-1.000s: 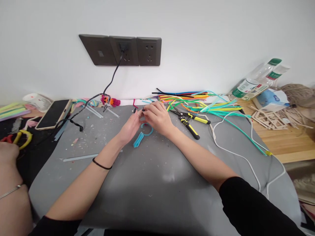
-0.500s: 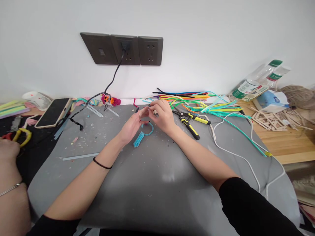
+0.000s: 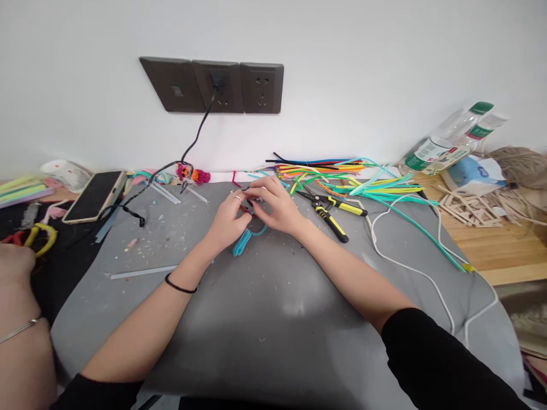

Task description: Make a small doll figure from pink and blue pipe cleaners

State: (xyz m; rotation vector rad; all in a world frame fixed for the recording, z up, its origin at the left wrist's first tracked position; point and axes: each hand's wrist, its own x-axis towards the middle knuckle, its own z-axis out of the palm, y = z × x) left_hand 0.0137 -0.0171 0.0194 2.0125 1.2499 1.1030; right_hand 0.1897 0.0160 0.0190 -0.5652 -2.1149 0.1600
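As I look in from the left edge of my feed, another person's hand (image 3: 17,265) is beside scissors (image 3: 41,239) with yellow and red handles, and a phone (image 3: 94,196) lies screen up beyond them. A pale stick (image 3: 143,272) lies on the grey mat (image 3: 273,324). Next comes the left hand (image 3: 228,222), its fingers bent in toward the other hand; I cannot tell what, if anything, is pinched there. Just on its near side sits a folded light-blue strip (image 3: 241,243), a thin curved end running up toward the fingers; I can't make out whether they touch it. The right hand (image 3: 277,208) arches across to meet the left, thumb and fingers close together, any grip hidden from me too. Further right I have yellow-and-black pliers (image 3: 328,220), coloured pipe cleaners (image 3: 320,169) along the wall behind them, then tilted plastic bottles (image 3: 435,152).
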